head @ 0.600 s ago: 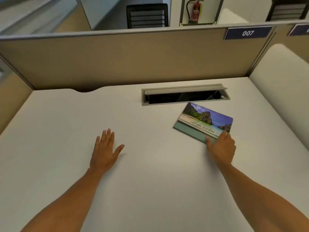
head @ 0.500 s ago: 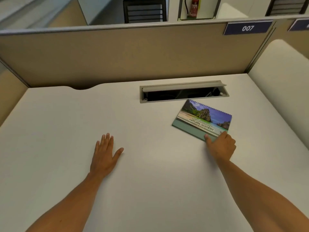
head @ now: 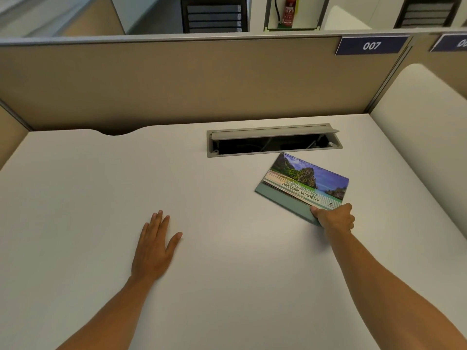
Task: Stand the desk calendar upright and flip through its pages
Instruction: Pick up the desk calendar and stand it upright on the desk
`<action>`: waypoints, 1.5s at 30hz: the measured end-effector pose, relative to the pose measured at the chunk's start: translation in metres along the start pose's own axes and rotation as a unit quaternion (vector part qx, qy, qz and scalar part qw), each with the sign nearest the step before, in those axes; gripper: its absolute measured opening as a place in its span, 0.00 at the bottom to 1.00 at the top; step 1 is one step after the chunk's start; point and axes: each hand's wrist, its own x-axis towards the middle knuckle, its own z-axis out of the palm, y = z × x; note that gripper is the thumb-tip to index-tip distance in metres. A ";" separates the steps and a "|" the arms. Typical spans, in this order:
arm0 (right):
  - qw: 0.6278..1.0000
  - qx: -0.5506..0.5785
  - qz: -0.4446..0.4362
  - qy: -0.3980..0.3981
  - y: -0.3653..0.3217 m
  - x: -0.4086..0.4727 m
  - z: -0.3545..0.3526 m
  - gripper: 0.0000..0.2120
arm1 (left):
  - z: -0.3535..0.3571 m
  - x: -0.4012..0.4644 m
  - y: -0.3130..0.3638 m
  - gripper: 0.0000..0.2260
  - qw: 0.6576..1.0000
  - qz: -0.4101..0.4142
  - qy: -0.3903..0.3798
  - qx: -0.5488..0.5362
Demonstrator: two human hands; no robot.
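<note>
Desk (head: 75,198): matte white top, smooth, with a curved notch at its far edge.

Hatch (head: 274,141): grey metal cable slot, long and rectangular, lid tipped up, dark inside.

Partition (head: 177,84): beige fabric, grey rail on top, blue plate reading 007.

Calendar (head: 303,183): spiral-bound along its far edge, glossy cover printed with cliffs, sea and "Natural Scenery", on a dull teal card base. I find it right of centre, just in front of the hatch, lying low and not yet upright.

Change since half a second ago: the cover's near edge now stands a little off the base, where before it lay flat; my right fingers have curled further round the corner.

Right hand (head: 334,218): clamped on the calendar's near right corner, thumb on the base, fingers curled over the edge.

Left hand (head: 154,246): flat on the desk, palm down, fingers together, thumb splayed, well apart from the calendar, holding nothing.
</note>
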 end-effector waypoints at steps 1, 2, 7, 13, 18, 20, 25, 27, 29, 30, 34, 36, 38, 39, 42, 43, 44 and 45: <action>1.000 0.016 -0.002 0.002 0.001 -0.001 0.000 0.38 | -0.001 0.000 0.000 0.33 1.000 0.002 0.009 -0.003; 0.999 0.033 -0.009 0.004 0.001 -0.003 0.000 0.36 | -0.001 0.000 0.000 0.32 1.000 0.005 0.015 -0.007; 0.996 0.068 -0.057 0.020 0.004 -0.020 -0.005 0.29 | -0.003 -0.001 0.000 0.28 0.998 0.020 0.042 -0.034; 0.984 0.032 -0.170 -0.043 -0.008 -0.037 -0.011 0.22 | -0.007 0.004 0.015 0.26 0.991 0.034 0.079 -0.100; 0.949 0.038 -0.293 -0.106 -0.029 -0.055 -0.003 0.21 | -0.017 0.024 0.047 0.23 0.971 -0.014 0.035 -0.238; 0.933 0.039 -0.333 -0.133 -0.039 -0.065 0.008 0.20 | -0.020 0.036 0.055 0.25 0.957 -0.040 -0.013 -0.286; 0.894 0.054 -0.395 -0.203 -0.063 -0.085 0.044 0.18 | -0.028 0.066 0.052 0.33 0.946 -0.070 -0.060 -0.311; 0.877 0.053 -0.412 -0.243 -0.078 -0.093 0.063 0.18 | -0.037 0.079 0.043 0.34 0.930 -0.096 -0.052 -0.350; 0.860 0.045 -0.434 -0.266 -0.095 -0.100 0.082 0.19 | -0.048 0.090 0.031 0.32 0.912 -0.102 -0.040 -0.395; 0.853 0.042 -0.443 -0.274 -0.103 -0.103 0.091 0.19 | -0.053 0.094 0.025 0.30 0.906 -0.102 -0.031 -0.410; 0.832 0.039 -0.458 -0.310 -0.133 -0.110 0.128 0.20 | -0.065 0.103 -0.007 0.21 0.897 -0.141 0.023 -0.418; 0.823 0.035 -0.468 -0.319 -0.147 -0.112 0.144 0.21 | -0.067 0.105 -0.020 0.20 0.901 -0.149 0.046 -0.405; 0.817 0.033 -0.478 -0.319 -0.160 -0.113 0.159 0.21 | -0.068 0.107 -0.028 0.18 0.911 -0.150 0.077 -0.375; 0.816 0.033 -0.482 -0.317 -0.165 -0.115 0.167 0.21 | -0.069 0.110 -0.031 0.16 0.917 -0.152 0.095 -0.357; 0.822 0.042 -0.480 -0.303 -0.177 -0.119 0.187 0.21 | -0.071 0.118 -0.037 0.13 0.921 -0.151 0.142 -0.330; 0.826 0.049 -0.474 -0.301 -0.181 -0.120 0.193 0.21 | -0.072 0.120 -0.038 0.13 0.921 -0.145 0.152 -0.329; 0.830 0.055 -0.466 -0.301 -0.184 -0.121 0.199 0.20 | -0.072 0.123 -0.039 0.14 0.922 -0.138 0.160 -0.324; 0.834 0.061 -0.457 -0.304 -0.187 -0.121 0.203 0.20 | -0.072 0.126 -0.040 0.16 0.926 -0.132 0.163 -0.315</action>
